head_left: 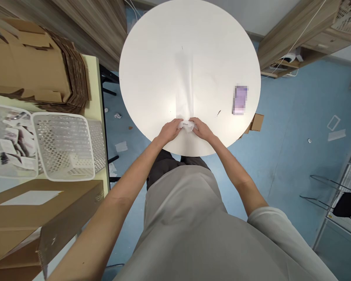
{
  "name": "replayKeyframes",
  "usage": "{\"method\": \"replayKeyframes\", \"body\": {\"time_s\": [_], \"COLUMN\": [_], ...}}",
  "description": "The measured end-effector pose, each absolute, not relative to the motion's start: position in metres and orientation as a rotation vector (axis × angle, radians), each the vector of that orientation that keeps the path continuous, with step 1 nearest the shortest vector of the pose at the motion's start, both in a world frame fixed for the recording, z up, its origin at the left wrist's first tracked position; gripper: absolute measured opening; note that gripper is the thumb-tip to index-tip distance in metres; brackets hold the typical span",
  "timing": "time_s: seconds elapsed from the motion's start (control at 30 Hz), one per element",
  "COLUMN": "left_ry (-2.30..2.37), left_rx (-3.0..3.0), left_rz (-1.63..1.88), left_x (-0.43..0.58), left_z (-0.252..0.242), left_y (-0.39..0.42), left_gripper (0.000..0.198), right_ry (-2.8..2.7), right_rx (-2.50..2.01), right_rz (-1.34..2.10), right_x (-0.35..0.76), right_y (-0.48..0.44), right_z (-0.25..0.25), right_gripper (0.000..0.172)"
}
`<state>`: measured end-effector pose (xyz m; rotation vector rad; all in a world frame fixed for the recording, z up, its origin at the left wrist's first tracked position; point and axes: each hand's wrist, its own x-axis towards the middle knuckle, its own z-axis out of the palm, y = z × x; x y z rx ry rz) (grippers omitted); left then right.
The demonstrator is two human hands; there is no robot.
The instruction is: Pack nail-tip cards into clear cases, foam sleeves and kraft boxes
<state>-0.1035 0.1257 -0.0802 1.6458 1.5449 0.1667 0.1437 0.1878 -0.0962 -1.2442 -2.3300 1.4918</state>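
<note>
A clear plastic bag (185, 84) lies lengthwise on the round white table (152, 47), its near end bunched up close to the table's front edge. My left hand (171, 130) grips the left side of that crumpled end, fingers closed. On the other side my right hand (202, 129) pinches the same end. Between both hands the plastic is gathered and whitish, with a small dark print on it. What may be inside the gathered part cannot be made out.
A pixelated purple item (240, 100) lies at the table's right. On a side table to the left are stacked flat cardboard boxes (32, 66), a white perforated basket (62, 146) and a basket of small packages (13, 140). A large carton (46, 218) stands nearer.
</note>
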Motion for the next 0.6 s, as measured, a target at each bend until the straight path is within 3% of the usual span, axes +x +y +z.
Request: {"method": "replayKeyframes", "body": {"time_s": [0.17, 0.33, 0.6], "left_ry": [1.68, 1.829, 1.991], "left_rx": [1.505, 1.343, 1.089], "left_rz": [0.177, 0.22, 0.185], "left_x": [-0.099, -0.097, -0.092], "left_z": [-0.078, -0.088, -0.093], "left_y": [0.143, 0.155, 0.167], "left_gripper": [0.049, 0.032, 0.035], "right_ry": [-2.171, -1.991, -1.9], "right_rx": [-1.456, -1.691, -2.135], "right_rz": [1.379, 1.263, 1.164], "right_x": [0.128, 0.108, 0.08], "right_y": [0.195, 0.2, 0.212], "right_z": [-0.11, -0.114, -0.106], "right_gripper": [0.038, 0.029, 0.023]}}
